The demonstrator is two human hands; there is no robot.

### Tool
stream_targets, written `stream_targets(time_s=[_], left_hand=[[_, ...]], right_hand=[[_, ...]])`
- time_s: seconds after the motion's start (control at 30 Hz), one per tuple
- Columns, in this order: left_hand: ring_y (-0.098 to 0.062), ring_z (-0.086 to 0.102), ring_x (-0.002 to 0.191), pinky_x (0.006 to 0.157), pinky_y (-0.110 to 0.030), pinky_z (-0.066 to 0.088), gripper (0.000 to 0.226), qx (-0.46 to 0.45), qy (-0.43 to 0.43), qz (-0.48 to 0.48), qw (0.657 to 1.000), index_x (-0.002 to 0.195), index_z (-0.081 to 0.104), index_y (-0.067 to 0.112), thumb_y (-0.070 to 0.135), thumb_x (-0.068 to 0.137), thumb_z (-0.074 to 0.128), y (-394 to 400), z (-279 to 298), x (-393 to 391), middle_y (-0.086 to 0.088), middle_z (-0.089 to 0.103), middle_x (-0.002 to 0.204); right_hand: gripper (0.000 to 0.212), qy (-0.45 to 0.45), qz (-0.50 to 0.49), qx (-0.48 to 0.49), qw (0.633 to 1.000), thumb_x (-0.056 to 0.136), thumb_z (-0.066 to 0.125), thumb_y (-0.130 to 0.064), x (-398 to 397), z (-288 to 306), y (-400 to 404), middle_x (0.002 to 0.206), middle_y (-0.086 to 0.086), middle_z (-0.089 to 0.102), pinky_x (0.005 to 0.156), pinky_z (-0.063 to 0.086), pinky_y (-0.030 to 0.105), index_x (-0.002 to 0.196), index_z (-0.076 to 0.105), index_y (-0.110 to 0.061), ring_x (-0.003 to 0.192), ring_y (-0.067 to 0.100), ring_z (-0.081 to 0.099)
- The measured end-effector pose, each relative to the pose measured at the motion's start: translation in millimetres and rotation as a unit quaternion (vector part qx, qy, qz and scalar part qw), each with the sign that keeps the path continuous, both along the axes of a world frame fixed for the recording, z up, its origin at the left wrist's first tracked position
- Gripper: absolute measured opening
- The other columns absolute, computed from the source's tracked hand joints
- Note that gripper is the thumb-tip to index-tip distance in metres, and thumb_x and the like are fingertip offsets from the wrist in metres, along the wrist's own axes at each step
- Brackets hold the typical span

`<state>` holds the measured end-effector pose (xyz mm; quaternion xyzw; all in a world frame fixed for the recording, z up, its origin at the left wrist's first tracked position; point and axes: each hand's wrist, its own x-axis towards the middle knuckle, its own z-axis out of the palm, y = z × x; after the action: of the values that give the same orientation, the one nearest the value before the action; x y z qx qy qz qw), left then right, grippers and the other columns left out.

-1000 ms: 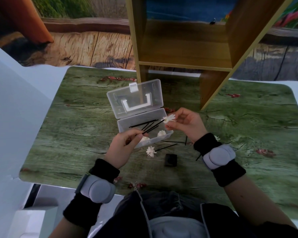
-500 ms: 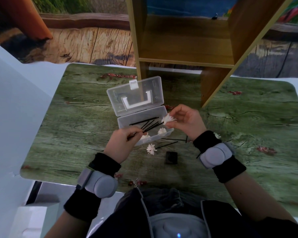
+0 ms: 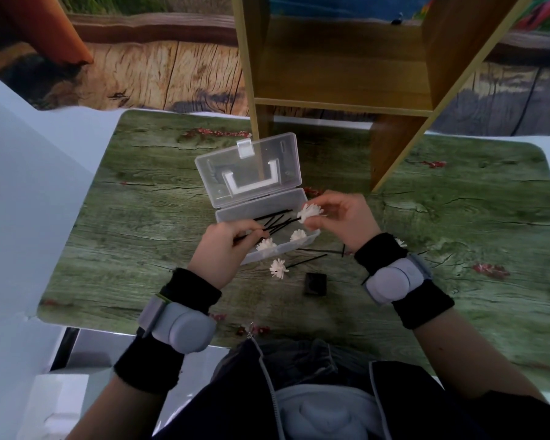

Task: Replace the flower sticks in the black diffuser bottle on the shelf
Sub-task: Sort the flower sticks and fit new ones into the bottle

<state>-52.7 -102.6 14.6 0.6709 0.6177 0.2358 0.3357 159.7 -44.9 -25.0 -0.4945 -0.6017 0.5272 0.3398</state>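
Note:
A clear plastic box [image 3: 308, 238] stands open on the table, its lid [image 3: 250, 168] tilted back. Inside lie several black sticks with white flower heads [image 3: 298, 235]. Over the box I hold one flower stick [image 3: 310, 211]: my right hand [image 3: 343, 217] pinches its white flower, my left hand [image 3: 221, 246] pinches the black stem's other end. Another flower stick [image 3: 278, 268] lies on the table in front of the box. A small black square object [image 3: 315, 284] sits just beyond it, possibly the diffuser bottle seen from above.
A wooden shelf unit [image 3: 340, 58] stands at the table's far side, right behind the box. The green wood-print table [image 3: 458, 217] ends at a front edge near my body. More loose sticks [image 3: 326, 250] lie under my right wrist.
Both hands have stayed at the box with the same flower stick held between them; only the head view shifted slightly.

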Motion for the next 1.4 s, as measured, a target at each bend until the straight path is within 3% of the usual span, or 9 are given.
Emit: stream_targets(time_s=[0.2, 0.37, 0.47, 0.57, 0.83, 0.97, 1.13, 1.3, 1.4], left_hand=[[0.018, 0.049, 0.053, 0.053, -0.002, 0.034, 0.016, 0.006, 0.013, -0.005, 1.0, 0.089, 0.072, 0.009, 0.015, 0.087, 0.057, 4, -5, -2, 0.018, 0.052, 0.058], [0.005, 0.056, 0.064, 0.06, -0.005, 0.036, 0.016, 0.02, 0.032, -0.006, 0.999, 0.088, 0.073, 0.014, 0.02, 0.087, 0.058, 14, -6, -6, 0.004, 0.066, 0.071], [-0.015, 0.064, 0.075, 0.069, -0.024, 0.046, 0.017, 0.027, 0.04, -0.007, 0.999, 0.089, 0.073, 0.015, 0.021, 0.088, 0.057, 16, -6, -4, -0.003, 0.074, 0.083], [-0.017, 0.063, 0.074, 0.069, -0.028, 0.048, 0.018, 0.032, 0.059, -0.02, 0.998, 0.089, 0.072, 0.016, 0.025, 0.087, 0.057, 17, -7, -1, -0.004, 0.074, 0.084], [-0.024, 0.066, 0.081, 0.076, -0.04, 0.053, 0.02, 0.027, 0.07, -0.046, 0.996, 0.09, 0.072, 0.014, 0.025, 0.088, 0.055, 18, -9, 3, -0.007, 0.075, 0.09], [-0.021, 0.066, 0.079, 0.076, -0.037, 0.054, 0.019, 0.015, 0.049, -0.039, 0.998, 0.09, 0.073, 0.013, 0.023, 0.088, 0.056, 17, -9, 6, -0.006, 0.075, 0.088], [0.001, 0.055, 0.061, 0.06, -0.005, 0.04, 0.018, -0.023, 0.011, -0.042, 0.999, 0.088, 0.073, 0.012, 0.019, 0.088, 0.056, 18, -12, 7, 0.0, 0.071, 0.08], [0.0, 0.046, 0.049, 0.052, -0.009, 0.033, 0.017, -0.045, -0.035, -0.032, 0.998, 0.085, 0.072, 0.015, 0.017, 0.089, 0.055, 17, -15, 7, 0.018, 0.058, 0.054], [-0.001, 0.041, 0.044, 0.049, -0.011, 0.029, 0.016, -0.048, -0.055, -0.023, 0.997, 0.085, 0.072, 0.016, 0.018, 0.088, 0.056, 17, -21, 7, 0.016, 0.051, 0.044]], right_hand=[[0.034, -0.031, 0.02, 0.029, 0.999, 0.07, 0.072, 0.008, -2, 1, 0, 0.087, 0.014, 0.063, 0.073, 0.056, 0.015, 0.096, 0.068, -0.014, 0.074, 0.015, 0.063], [0.035, -0.014, 0.006, 0.013, 1.0, 0.07, 0.071, 0.011, -3, 2, -1, 0.087, 0.014, 0.064, 0.069, 0.057, 0.015, 0.101, 0.067, -0.005, 0.067, 0.004, 0.064], [0.033, -0.014, -0.001, -0.002, 1.0, 0.07, 0.071, 0.009, -3, 1, -2, 0.083, 0.01, 0.066, 0.069, 0.058, 0.016, 0.101, 0.067, -0.002, 0.066, 0.003, 0.066], [0.03, 0.0, -0.017, -0.016, 1.0, 0.07, 0.071, 0.01, -1, 0, -3, 0.081, 0.009, 0.067, 0.065, 0.058, 0.015, 0.1, 0.067, 0.005, 0.061, 0.002, 0.067], [0.035, 0.011, -0.022, -0.045, 0.999, 0.07, 0.069, 0.015, 2, -2, -3, 0.077, 0.005, 0.067, 0.06, 0.057, 0.015, 0.101, 0.065, 0.0, 0.058, 0.002, 0.068], [0.033, 0.003, -0.027, -0.034, 0.999, 0.069, 0.071, 0.012, 2, -1, -4, 0.077, 0.005, 0.067, 0.061, 0.058, 0.015, 0.1, 0.066, -0.001, 0.057, 0.002, 0.067], [0.035, -0.001, -0.026, -0.027, 0.999, 0.069, 0.069, 0.014, 3, 1, -3, 0.076, 0.005, 0.065, 0.061, 0.056, 0.013, 0.101, 0.065, 0.0, 0.058, 0.0, 0.067], [0.038, -0.003, -0.019, -0.028, 0.999, 0.07, 0.068, 0.016, 6, 3, -3, 0.077, 0.005, 0.064, 0.061, 0.055, 0.01, 0.105, 0.063, 0.003, 0.059, -0.003, 0.067], [0.044, 0.002, -0.032, -0.033, 0.999, 0.071, 0.07, 0.011, 7, 2, -4, 0.083, 0.009, 0.064, 0.065, 0.056, 0.011, 0.113, 0.062, -0.001, 0.062, -0.004, 0.065]])
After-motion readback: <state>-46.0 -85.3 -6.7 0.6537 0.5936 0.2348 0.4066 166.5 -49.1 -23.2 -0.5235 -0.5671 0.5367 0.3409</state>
